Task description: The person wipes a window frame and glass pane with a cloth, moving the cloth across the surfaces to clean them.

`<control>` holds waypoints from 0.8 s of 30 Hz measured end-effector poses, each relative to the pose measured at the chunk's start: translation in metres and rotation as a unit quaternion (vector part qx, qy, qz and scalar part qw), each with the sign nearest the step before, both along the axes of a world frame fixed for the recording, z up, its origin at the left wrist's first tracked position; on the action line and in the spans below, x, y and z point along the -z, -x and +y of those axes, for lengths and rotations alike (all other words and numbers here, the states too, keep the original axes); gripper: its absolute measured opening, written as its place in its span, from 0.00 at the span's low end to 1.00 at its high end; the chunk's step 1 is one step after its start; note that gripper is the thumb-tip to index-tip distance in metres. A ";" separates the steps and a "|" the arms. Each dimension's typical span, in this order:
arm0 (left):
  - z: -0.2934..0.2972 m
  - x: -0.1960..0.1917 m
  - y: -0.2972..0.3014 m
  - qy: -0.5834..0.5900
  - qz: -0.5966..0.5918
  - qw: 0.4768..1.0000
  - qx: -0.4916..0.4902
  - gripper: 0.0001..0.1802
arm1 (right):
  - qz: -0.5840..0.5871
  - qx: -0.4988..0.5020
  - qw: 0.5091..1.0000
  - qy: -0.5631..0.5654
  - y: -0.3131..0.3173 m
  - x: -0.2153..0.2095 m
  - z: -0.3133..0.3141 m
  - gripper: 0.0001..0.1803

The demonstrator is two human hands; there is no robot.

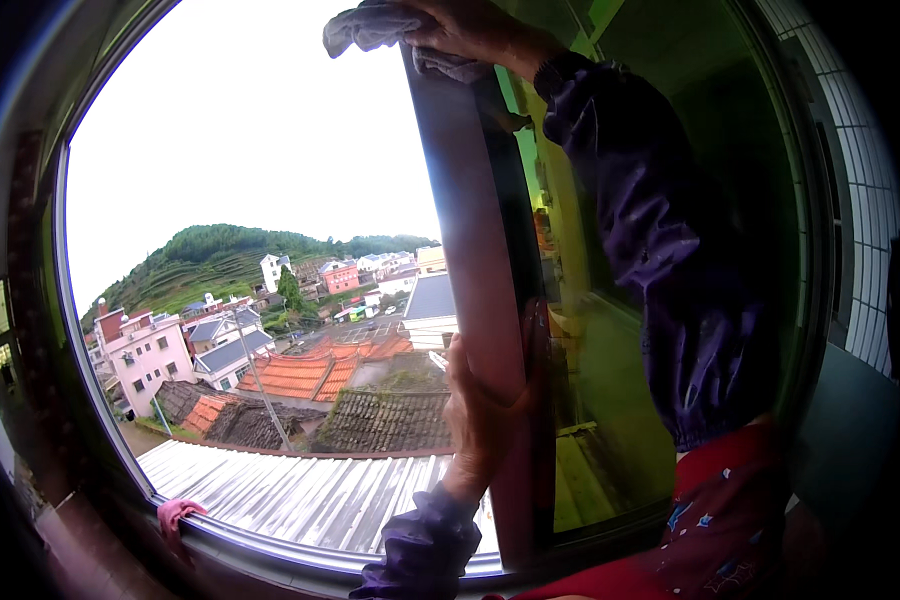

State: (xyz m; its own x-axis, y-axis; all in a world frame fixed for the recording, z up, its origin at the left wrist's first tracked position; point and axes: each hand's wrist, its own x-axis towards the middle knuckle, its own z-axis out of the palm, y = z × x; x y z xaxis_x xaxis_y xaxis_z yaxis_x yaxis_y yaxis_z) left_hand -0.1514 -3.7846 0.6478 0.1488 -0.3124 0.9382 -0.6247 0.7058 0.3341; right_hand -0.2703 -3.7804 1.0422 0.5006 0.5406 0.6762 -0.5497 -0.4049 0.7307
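Red patterned clothing (pixel 735 490) sits closest to us, below the long purple sleeve (pixel 690 240) of our raised right arm. Our right hand (pixel 470 28) is curled around a grey cloth (pixel 370 25), holding it against the upper part of a dark red window frame (pixel 475 230). Lower down, our left hand (pixel 485 415) clasps the same frame, wrapping both sides of it. Yellow-green glass (pixel 610 400) stands to the right, and beyond it a white tiled wall (pixel 865 200) shows in the room. A pink cloth (pixel 177 515) lies over the sill (pixel 270 550) at lower left; outside are a corrugated roof (pixel 300 495), orange tiled roofs (pixel 295 378) and a green hill (pixel 230 255).
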 end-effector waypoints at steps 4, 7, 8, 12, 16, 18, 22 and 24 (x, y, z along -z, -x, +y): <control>0.003 0.003 -0.001 -0.040 0.002 0.999 0.004 0.58 | -0.171 -0.018 0.978 -0.120 0.003 -0.057 0.015 0.20; 0.004 0.002 0.001 -0.011 0.005 1.000 0.025 0.57 | -0.288 -0.050 0.941 -0.171 0.002 -0.064 0.012 0.18; 0.003 0.003 0.000 -0.002 0.006 1.000 0.030 0.56 | -0.336 -0.059 0.929 -0.145 0.002 -0.064 0.011 0.17; 0.009 -0.002 0.007 -0.007 0.019 0.998 0.054 0.55 | -0.263 0.035 0.957 -0.122 0.021 -0.059 -0.003 0.16; 0.011 -0.003 0.008 -0.003 0.012 0.999 0.051 0.54 | -0.023 -0.078 0.996 0.033 0.042 0.028 0.000 0.19; 0.011 -0.007 0.011 -0.017 0.012 0.999 0.041 0.57 | -0.018 0.016 0.995 -0.094 0.055 0.069 -0.016 0.31; 0.010 -0.010 0.015 0.002 0.020 0.998 0.054 0.57 | 0.012 0.054 0.991 -0.122 0.050 0.175 0.042 0.34; 0.009 -0.008 0.007 0.013 0.011 0.999 0.028 0.57 | 0.000 0.067 0.996 -0.063 0.054 0.195 0.021 0.30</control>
